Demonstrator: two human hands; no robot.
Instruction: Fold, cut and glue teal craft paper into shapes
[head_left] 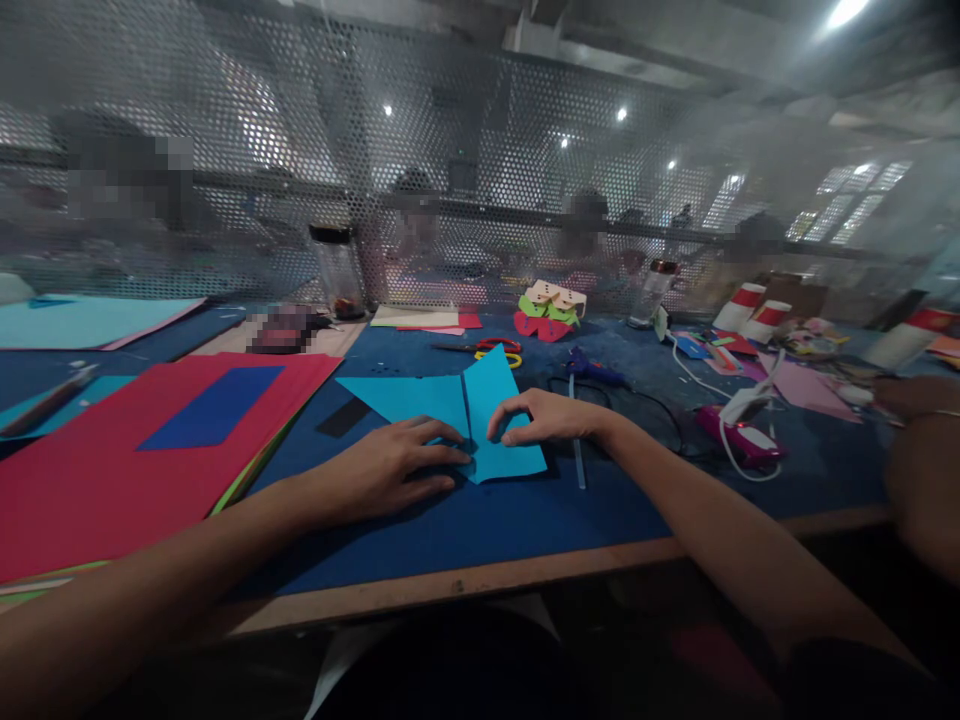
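Observation:
A light blue sheet of paper (510, 440) lies in front of me on the blue table top, creased near its middle, with its far right part standing up. My left hand (401, 462) rests flat on the paper's near left part, fingers stretched out toward the crease. Over the right part is my right hand (536, 418), its fingers curled with a gap between thumb and forefinger; nothing shows in it. Just behind the paper lie scissors (508, 357) with red and yellow handles. A dark strip (343, 418) is left of the paper, and a clear glue stick (578, 450) is to the right.
Red sheets (90, 450) with a dark blue rectangle (215, 408) fill the left. A blue glue gun (595, 368) and a pink power strip (739, 437) with cables are at the right. Jars (341, 275) stand before a perforated screen (465, 150). Another person's arm (926, 480) is far right.

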